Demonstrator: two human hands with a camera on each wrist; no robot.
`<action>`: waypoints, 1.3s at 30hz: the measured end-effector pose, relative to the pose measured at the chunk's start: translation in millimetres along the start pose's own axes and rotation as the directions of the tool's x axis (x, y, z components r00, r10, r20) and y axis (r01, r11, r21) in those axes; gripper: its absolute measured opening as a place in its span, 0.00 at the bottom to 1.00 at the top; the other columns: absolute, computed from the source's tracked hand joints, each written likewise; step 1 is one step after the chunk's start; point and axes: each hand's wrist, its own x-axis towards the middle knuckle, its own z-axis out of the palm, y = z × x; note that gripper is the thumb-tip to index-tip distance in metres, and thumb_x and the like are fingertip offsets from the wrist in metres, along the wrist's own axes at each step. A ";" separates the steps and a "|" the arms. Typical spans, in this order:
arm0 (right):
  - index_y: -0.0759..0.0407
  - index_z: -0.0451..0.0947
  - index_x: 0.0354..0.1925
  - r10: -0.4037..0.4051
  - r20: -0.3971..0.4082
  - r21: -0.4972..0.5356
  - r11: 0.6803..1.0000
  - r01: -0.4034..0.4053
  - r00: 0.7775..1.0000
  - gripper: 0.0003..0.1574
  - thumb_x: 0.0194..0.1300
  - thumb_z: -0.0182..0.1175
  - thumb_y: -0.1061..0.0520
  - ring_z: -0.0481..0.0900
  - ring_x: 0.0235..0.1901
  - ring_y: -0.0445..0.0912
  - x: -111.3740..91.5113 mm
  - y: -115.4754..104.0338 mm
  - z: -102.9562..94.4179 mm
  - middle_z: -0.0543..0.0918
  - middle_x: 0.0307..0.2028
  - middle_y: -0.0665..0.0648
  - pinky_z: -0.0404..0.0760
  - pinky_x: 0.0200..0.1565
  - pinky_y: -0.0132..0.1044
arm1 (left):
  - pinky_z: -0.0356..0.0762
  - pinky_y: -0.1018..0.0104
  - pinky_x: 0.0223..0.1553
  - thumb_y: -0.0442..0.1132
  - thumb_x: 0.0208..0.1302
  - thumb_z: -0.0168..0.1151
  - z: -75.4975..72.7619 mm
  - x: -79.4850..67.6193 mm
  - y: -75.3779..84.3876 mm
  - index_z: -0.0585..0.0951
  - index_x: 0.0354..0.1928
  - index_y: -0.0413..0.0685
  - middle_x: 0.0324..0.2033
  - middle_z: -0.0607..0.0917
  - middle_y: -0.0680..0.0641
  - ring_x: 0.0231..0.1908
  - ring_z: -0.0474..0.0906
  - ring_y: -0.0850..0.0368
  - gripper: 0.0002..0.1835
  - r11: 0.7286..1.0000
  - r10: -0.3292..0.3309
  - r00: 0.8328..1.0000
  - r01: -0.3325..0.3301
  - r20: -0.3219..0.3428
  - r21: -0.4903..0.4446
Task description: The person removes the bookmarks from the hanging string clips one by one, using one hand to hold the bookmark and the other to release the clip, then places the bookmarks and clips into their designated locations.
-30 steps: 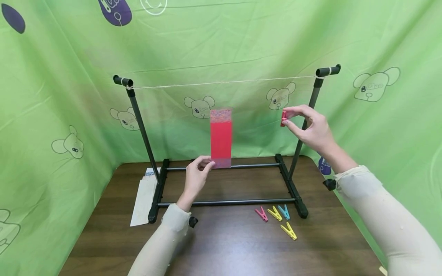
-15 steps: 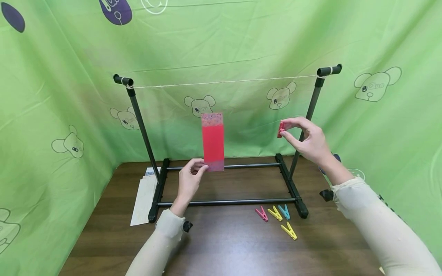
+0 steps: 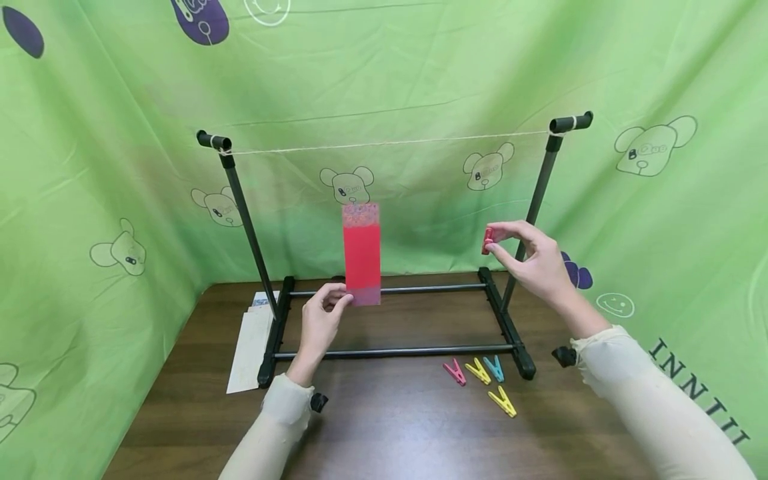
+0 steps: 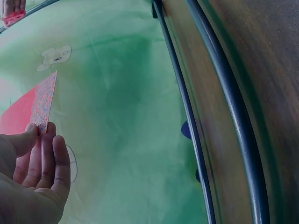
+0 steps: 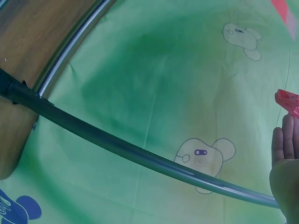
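Note:
In the head view my left hand pinches a narrow red card by its lower left corner. The card stands upright in the air, with a speckled band at the top and a pinkish one at the bottom. The left wrist view shows thumb and fingertips on the card's patterned end. Off to the right, my right hand pinches a red clothespin between thumb and fingers. That clothespin is partly cut off in the right wrist view. Both hands are below the string.
A black stand on the wooden table carries the string between two posts. Pink, yellow and blue clothespins lie at its front right. White papers lie by its left foot. A green curtain hangs behind.
My left hand has moved left and slightly down with the red card. My right hand has come down with the red clothespin, a little to the left.

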 end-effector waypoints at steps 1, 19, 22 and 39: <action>0.68 0.83 0.59 0.013 -0.002 -0.002 1.000 -0.013 1.000 0.30 0.60 0.71 0.80 0.84 0.49 0.40 -2.0 0.0 0.5 0.87 0.46 0.65 0.77 0.65 0.27 | 0.81 0.72 0.37 0.34 0.67 0.76 -1.1 -0.6 -0.4 0.89 0.48 0.41 0.36 0.92 0.44 0.35 0.88 0.47 0.10 1.000 -0.004 1.000 0.004 -0.001 0.000; 0.64 0.85 0.58 0.139 -0.038 -0.051 0.989 -0.141 0.990 0.26 0.62 0.74 0.74 0.85 0.50 0.36 -32.4 -2.2 8.0 0.88 0.45 0.62 0.80 0.47 0.22 | 0.80 0.74 0.39 0.33 0.68 0.76 -18.1 -7.7 -3.0 0.89 0.48 0.43 0.37 0.92 0.44 0.35 0.87 0.49 0.10 0.999 -0.033 0.999 0.033 -0.017 0.027; 0.67 0.85 0.57 0.145 -0.046 -0.057 0.987 -0.147 0.988 0.26 0.61 0.73 0.76 0.85 0.48 0.35 -37.2 -6.9 13.3 0.88 0.44 0.64 0.75 0.34 0.20 | 0.80 0.74 0.38 0.34 0.68 0.76 -20.9 -11.2 -5.2 0.89 0.48 0.44 0.37 0.92 0.44 0.36 0.88 0.47 0.09 0.999 -0.033 0.999 0.034 -0.023 0.029; 0.71 0.85 0.53 0.158 -0.054 -0.068 0.985 -0.162 0.986 0.23 0.59 0.73 0.77 0.83 0.40 0.34 -61.0 -31.9 32.7 0.88 0.40 0.67 0.69 0.29 0.25 | 0.79 0.77 0.37 0.32 0.69 0.74 -44.0 -25.0 -15.5 0.88 0.49 0.41 0.38 0.92 0.42 0.36 0.88 0.44 0.09 0.993 -0.093 0.994 0.096 -0.051 0.073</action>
